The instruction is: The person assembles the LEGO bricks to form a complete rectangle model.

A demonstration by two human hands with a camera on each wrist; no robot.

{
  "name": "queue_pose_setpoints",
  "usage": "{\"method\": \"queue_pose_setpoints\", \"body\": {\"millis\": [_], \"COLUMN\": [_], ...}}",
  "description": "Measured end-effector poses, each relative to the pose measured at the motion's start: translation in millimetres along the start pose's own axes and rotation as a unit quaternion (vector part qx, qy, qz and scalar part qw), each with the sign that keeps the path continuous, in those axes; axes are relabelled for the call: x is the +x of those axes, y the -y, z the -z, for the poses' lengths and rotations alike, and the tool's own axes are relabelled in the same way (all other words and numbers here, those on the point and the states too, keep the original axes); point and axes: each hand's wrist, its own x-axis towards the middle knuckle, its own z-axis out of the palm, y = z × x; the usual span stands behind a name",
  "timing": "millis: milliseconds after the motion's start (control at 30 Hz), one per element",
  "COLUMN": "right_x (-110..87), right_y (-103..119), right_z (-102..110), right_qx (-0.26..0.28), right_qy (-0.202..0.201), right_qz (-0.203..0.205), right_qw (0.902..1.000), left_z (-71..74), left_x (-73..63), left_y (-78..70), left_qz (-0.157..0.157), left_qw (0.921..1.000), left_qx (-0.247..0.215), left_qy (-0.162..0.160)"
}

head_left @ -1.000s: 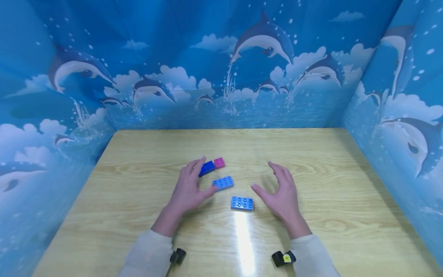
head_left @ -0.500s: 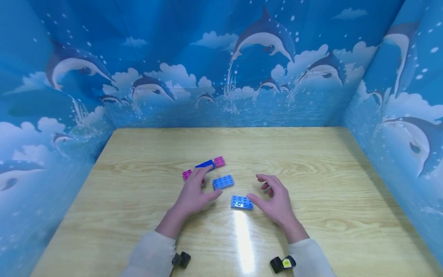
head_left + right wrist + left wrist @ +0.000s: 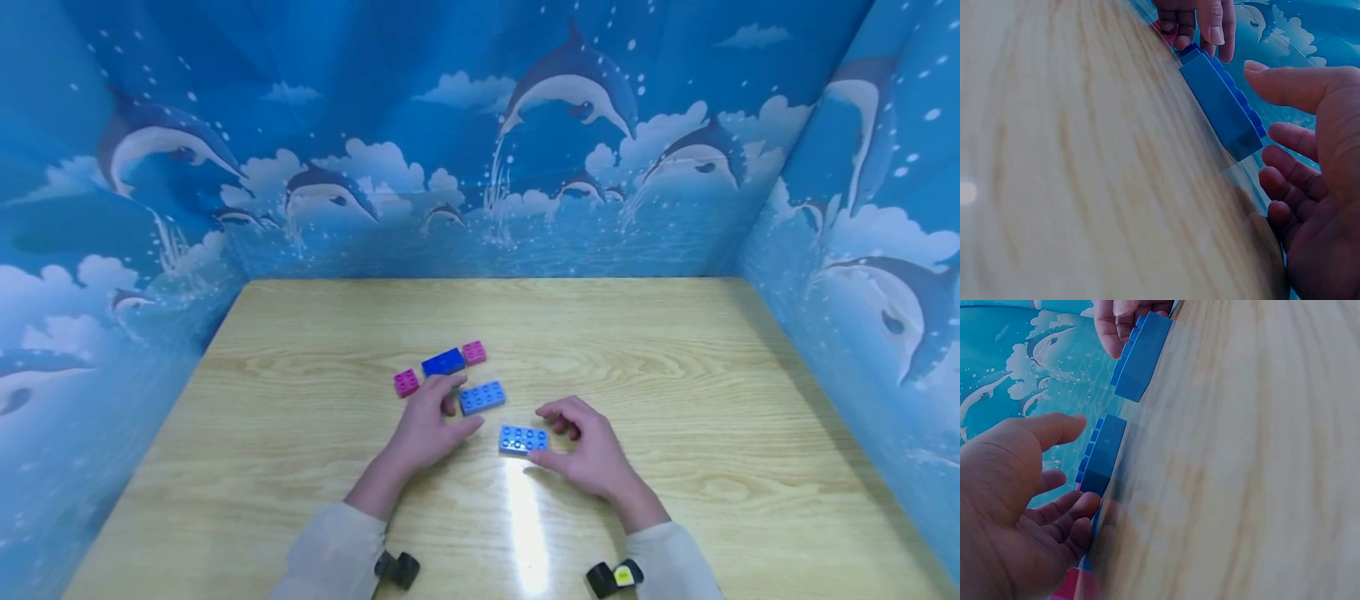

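Observation:
My left hand (image 3: 426, 425) hovers at the left end of a light blue eight-stud toy brick (image 3: 482, 397), thumb and fingers spread. In the left wrist view, a gap separates the thumb from this brick (image 3: 1104, 453); the fingertips lie close to its end, and contact is hard to tell. Nearer the front lies a second light blue brick (image 3: 522, 438), studs up. My right hand (image 3: 588, 454) is at its right end, the thumb overlapping its near corner in the head view. From the right wrist, the fingers appear loosely curled beside that brick (image 3: 1219, 106), not gripping it.
Behind the left hand, a dark blue brick (image 3: 444, 362) lies between two small pink bricks, one to its right (image 3: 474, 352) and one to its left (image 3: 406, 382). The wooden table (image 3: 750, 433) meets a dolphin-print curtain (image 3: 480, 167) at the back and sides.
The right hand has moved left and nearer to the front brick, its fingers curling more. The left hand has drawn back and slightly right, uncovering the dark blue and left pink bricks. The bricks stay put.

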Motion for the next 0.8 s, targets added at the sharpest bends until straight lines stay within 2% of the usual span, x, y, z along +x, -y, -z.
{"method": "queue_pose_setpoints", "body": {"millis": [333, 567, 800], "right_x": [1.7, 2.8, 2.4], "right_y": [-4, -5, -3], "right_z": [-2, -1, -1], "right_qx": [-0.024, -0.044, -0.053], "right_qy": [0.027, 0.025, 0.025], "right_qz": [0.000, 0.014, 0.008], "right_qw": [0.9994, 0.9986, 0.9982], "left_z": [-5.5, -9.1, -11.9], "left_x": [2.6, 4.4, 5.1], "left_y": [6.3, 11.7, 12.7], "left_qz": [0.009, 0.010, 0.013], "left_qw": [0.9999, 0.9997, 0.9993], "left_qx": [0.000, -0.007, -0.004], "left_qy": [-0.009, -0.023, -0.035]}}
